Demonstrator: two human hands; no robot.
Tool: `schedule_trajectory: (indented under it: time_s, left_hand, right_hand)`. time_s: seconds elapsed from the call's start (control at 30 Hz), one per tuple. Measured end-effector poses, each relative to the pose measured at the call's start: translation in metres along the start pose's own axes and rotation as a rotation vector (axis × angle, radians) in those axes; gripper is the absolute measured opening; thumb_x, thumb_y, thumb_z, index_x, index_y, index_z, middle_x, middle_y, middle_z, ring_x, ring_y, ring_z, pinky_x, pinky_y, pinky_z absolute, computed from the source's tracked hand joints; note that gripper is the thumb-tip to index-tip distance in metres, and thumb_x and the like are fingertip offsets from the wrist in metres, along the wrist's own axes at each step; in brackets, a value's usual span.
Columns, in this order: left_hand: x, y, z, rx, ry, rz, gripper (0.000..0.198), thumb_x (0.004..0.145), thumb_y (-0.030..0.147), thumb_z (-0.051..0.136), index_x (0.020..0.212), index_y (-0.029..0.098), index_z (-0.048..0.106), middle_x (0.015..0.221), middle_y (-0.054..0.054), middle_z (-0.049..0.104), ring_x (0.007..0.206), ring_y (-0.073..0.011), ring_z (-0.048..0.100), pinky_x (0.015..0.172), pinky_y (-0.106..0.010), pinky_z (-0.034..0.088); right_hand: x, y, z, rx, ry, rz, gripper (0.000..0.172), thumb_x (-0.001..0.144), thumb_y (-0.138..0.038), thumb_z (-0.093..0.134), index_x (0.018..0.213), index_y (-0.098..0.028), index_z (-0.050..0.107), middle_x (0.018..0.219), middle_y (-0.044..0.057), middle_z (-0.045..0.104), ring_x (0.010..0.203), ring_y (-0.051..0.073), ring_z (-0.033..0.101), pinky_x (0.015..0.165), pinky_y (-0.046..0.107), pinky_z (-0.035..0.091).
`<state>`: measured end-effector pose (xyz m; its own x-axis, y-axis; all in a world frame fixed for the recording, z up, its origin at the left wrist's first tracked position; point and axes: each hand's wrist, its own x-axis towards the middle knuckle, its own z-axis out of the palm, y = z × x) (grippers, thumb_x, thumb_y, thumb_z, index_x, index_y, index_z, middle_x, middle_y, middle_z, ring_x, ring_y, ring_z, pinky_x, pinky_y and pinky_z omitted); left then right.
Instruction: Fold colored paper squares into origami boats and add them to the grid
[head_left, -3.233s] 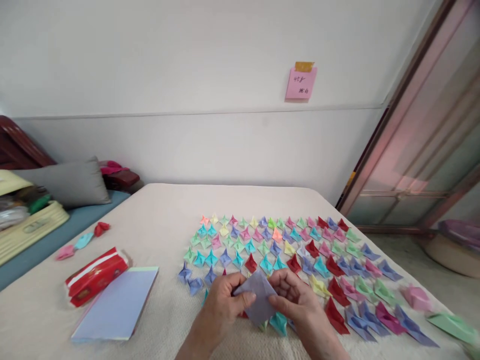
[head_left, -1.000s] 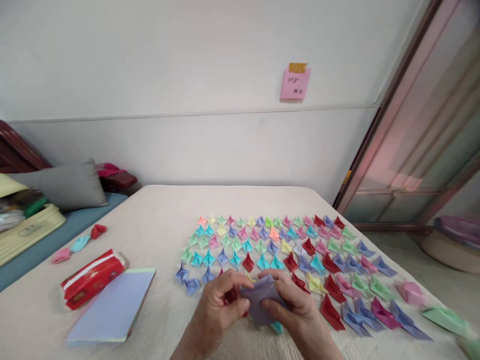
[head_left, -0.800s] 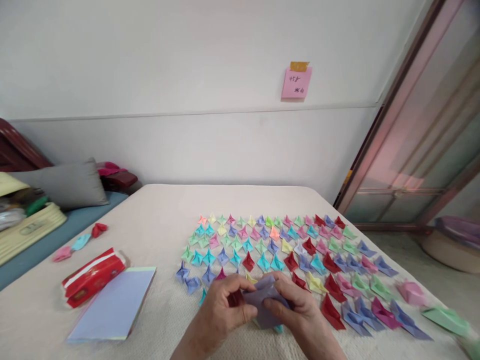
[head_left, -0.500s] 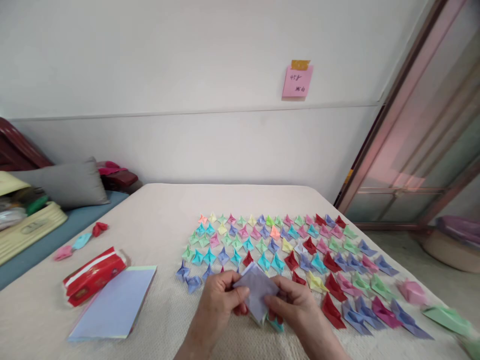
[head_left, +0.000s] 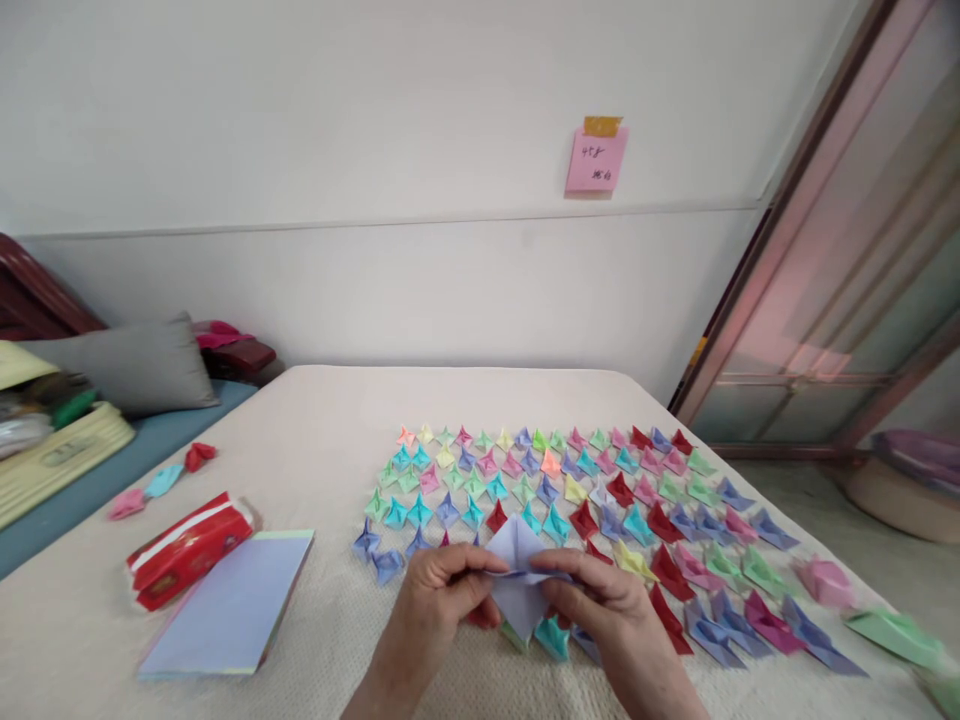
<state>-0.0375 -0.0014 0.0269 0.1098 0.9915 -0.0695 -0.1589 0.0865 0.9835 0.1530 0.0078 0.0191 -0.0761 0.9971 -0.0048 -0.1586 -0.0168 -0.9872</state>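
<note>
A pale purple sheet of origami paper (head_left: 519, 600), folded into a diamond with a crease across its middle, is held up between both hands. My left hand (head_left: 450, 595) pinches its left corner between thumb and fingers. On the opposite corner, my right hand (head_left: 592, 600) is closed in the same way. Just beneath and beyond the hands lie rows of small folded paper boats in many colours, among them a turquoise one (head_left: 553, 637) close below the paper and a red one (head_left: 497, 517) behind it.
At left, a red plastic packet (head_left: 189, 552) overlaps a stack of lilac paper (head_left: 232, 610). Three small folded pieces, including a turquoise one (head_left: 163, 481), lie beyond it. A pink folded piece (head_left: 827, 582) sits near the right edge of the cream-covered surface (head_left: 337, 420).
The purple paper has gone from a flat, tilted diamond to one standing upright with a horizontal fold across its middle. Both hands have stayed at about the same place, gripping its side corners.
</note>
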Motion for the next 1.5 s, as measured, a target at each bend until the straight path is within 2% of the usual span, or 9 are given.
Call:
schedule_trajectory:
  time_s: [0.17,0.33,0.47,0.8,0.97,1.07,1.2,1.33,1.5]
  left_hand:
    - [-0.001,0.003,0.002,0.022,-0.020,0.000,0.017,0.073,0.022,0.067,0.083,0.018,0.080,0.049,0.000,0.067,0.043,-0.0102,0.055,0.047,-0.020,0.042]
    - [-0.003,0.003,0.001,0.026,-0.023,0.045,0.015,0.074,0.019,0.064,0.071,0.017,0.079,0.052,-0.002,0.068,0.049,-0.0120,0.060,0.048,-0.019,0.042]
    - [-0.003,0.004,-0.001,0.043,-0.022,0.047,0.018,0.076,0.016,0.060,0.072,0.017,0.077,0.055,-0.001,0.069,0.050,-0.0120,0.061,0.049,-0.019,0.041]
    - [-0.004,0.007,0.002,0.084,0.012,0.032,0.021,0.080,0.022,0.052,0.073,0.015,0.070,0.051,-0.001,0.064,0.048,-0.0126,0.056,0.046,-0.020,0.037]
    - [-0.003,0.011,0.006,0.056,-0.022,0.063,0.010,0.078,0.025,0.061,0.073,0.016,0.063,0.052,0.005,0.052,0.048,-0.0091,0.047,0.047,-0.018,0.036]
    - [0.001,0.004,0.011,0.034,0.024,0.058,0.016,0.075,0.026,0.067,0.067,0.018,0.056,0.049,0.007,0.047,0.043,-0.0071,0.041,0.045,-0.018,0.035]
    - [0.007,-0.009,0.014,-0.069,0.104,0.030,0.022,0.064,0.020,0.072,0.063,0.019,0.050,0.049,0.008,0.046,0.041,-0.0063,0.039,0.041,-0.017,0.031]
    - [0.009,-0.014,0.014,-0.148,0.111,0.013,0.023,0.063,0.019,0.073,0.063,0.019,0.050,0.049,0.008,0.047,0.042,-0.0060,0.038,0.041,-0.016,0.031]
    - [0.008,-0.010,0.015,-0.178,0.117,0.005,0.020,0.064,0.022,0.075,0.065,0.018,0.056,0.048,0.008,0.047,0.039,-0.0046,0.035,0.041,-0.016,0.029]
  right_hand:
    - [0.001,0.000,-0.001,0.007,-0.032,0.015,0.009,0.068,-0.025,0.074,0.072,-0.025,0.082,0.052,-0.001,0.063,0.048,0.013,0.055,0.050,0.024,0.044]
    - [0.000,-0.004,-0.003,0.049,-0.095,-0.036,0.015,0.073,-0.020,0.068,0.069,-0.023,0.081,0.058,0.001,0.063,0.055,0.013,0.056,0.056,0.025,0.045]
    - [0.000,-0.005,-0.006,0.006,-0.140,-0.065,0.017,0.077,-0.020,0.066,0.069,-0.023,0.081,0.061,0.001,0.061,0.059,0.014,0.056,0.059,0.026,0.045]
    - [-0.002,-0.009,-0.004,-0.097,-0.161,-0.052,0.020,0.073,-0.018,0.062,0.068,-0.024,0.080,0.064,0.001,0.059,0.063,0.016,0.057,0.062,0.028,0.043]
    - [0.000,-0.014,-0.003,-0.211,-0.164,-0.063,0.022,0.070,-0.018,0.060,0.066,-0.023,0.081,0.063,0.001,0.054,0.063,0.016,0.054,0.062,0.028,0.039]
    - [0.000,-0.013,-0.002,-0.234,-0.172,-0.078,0.022,0.070,-0.019,0.060,0.067,-0.024,0.081,0.064,0.001,0.054,0.064,0.016,0.054,0.062,0.028,0.040]
    - [0.000,-0.007,0.001,-0.137,-0.100,-0.067,0.019,0.071,-0.020,0.064,0.075,-0.027,0.081,0.069,0.000,0.060,0.063,0.015,0.056,0.059,0.026,0.041]
    - [0.001,0.001,0.002,-0.060,-0.024,-0.017,0.023,0.067,-0.015,0.066,0.080,-0.028,0.079,0.063,-0.001,0.064,0.058,0.014,0.056,0.054,0.024,0.040]
    - [0.002,0.006,-0.002,-0.082,-0.039,-0.171,0.021,0.069,-0.013,0.065,0.072,-0.027,0.080,0.071,0.001,0.066,0.061,0.014,0.058,0.054,0.024,0.042]
